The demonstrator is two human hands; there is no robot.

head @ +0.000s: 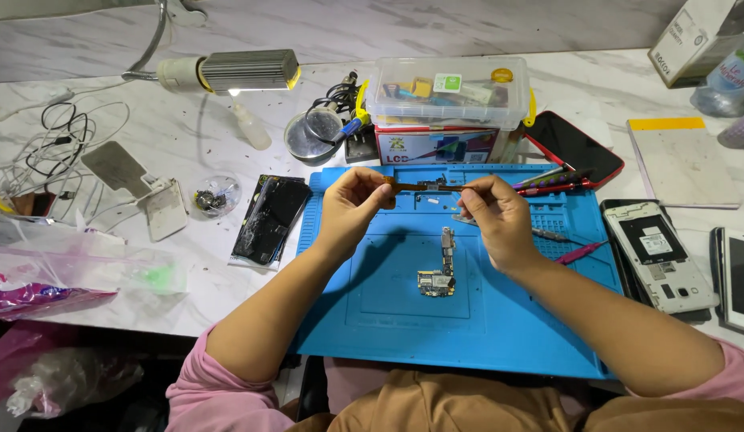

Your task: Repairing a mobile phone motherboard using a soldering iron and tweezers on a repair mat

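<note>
My left hand (352, 206) and my right hand (494, 218) are raised over a blue repair mat (396, 312). Between their fingertips they pinch the two ends of a thin brown flex cable (424, 186) with a small metal part at its middle. Below the cable, a small phone circuit board (440, 274) lies on the mat, apart from both hands. A slim metal tool (548, 234) lies on the mat just right of my right hand; whether the hand touches it I cannot tell.
A broken black phone screen (268, 218) lies left of the mat. An opened phone body (658, 254) and a red-edged phone (576, 146) lie at the right. A clear plastic parts box (446, 92) stands behind the mat, a desk lamp (242, 70) at the back left. Pens (552, 180) rest on the mat's far edge.
</note>
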